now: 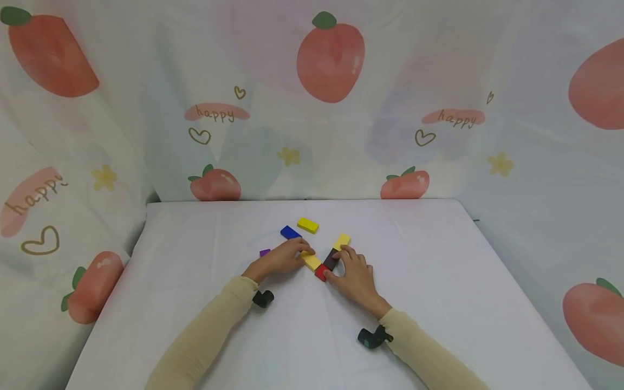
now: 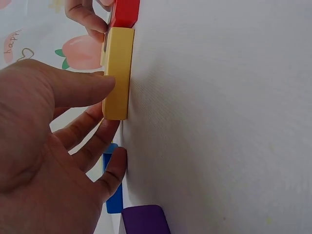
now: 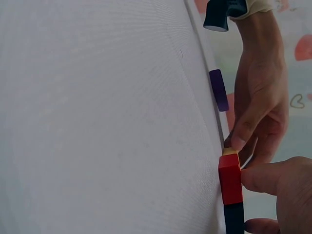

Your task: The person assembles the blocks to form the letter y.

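My left hand pinches a pale yellow block, its thumb across one face and fingers behind it in the left wrist view. The block's near end meets a small red block. From there a black block and another yellow block run up and to the right, so the row forms a V. My right hand holds the red and black blocks: its thumb presses the red block, and a fingertip is against the black block.
Beyond the left hand lie a blue block and a brighter yellow block. A purple block sits left of that hand, partly hidden. All are on a white-covered table, with a fruit-print curtain behind.
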A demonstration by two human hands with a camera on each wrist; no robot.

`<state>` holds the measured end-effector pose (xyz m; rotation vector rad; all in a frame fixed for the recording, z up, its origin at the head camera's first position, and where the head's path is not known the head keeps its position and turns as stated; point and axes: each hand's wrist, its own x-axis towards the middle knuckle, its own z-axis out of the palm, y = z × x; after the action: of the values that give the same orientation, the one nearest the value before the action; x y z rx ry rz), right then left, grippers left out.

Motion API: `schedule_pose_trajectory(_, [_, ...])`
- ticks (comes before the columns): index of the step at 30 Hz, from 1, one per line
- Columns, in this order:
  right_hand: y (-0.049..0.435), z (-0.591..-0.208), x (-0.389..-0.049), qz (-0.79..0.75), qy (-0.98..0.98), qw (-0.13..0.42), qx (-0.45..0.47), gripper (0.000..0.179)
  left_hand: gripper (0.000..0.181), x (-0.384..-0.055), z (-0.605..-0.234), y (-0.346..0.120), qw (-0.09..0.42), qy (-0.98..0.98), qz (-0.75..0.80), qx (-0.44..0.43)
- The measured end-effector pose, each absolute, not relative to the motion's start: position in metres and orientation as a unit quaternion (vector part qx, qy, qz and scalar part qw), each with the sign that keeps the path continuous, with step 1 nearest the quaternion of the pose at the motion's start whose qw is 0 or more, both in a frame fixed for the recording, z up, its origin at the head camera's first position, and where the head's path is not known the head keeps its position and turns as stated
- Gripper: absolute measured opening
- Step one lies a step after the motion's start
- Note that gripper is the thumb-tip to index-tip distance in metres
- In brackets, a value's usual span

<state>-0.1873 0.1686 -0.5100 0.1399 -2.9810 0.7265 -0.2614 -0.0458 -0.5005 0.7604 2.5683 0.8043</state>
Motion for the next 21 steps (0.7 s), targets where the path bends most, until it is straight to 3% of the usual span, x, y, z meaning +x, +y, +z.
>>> schedule_pose_trajectory(21, [0.1688, -0.5108, -0.1878, 0.237, -0.97, 0.033, 0.044, 0.047, 0.032, -0.2599, -0.4954, -0.0461, 0.179, 0.9, 0.293, 0.27])
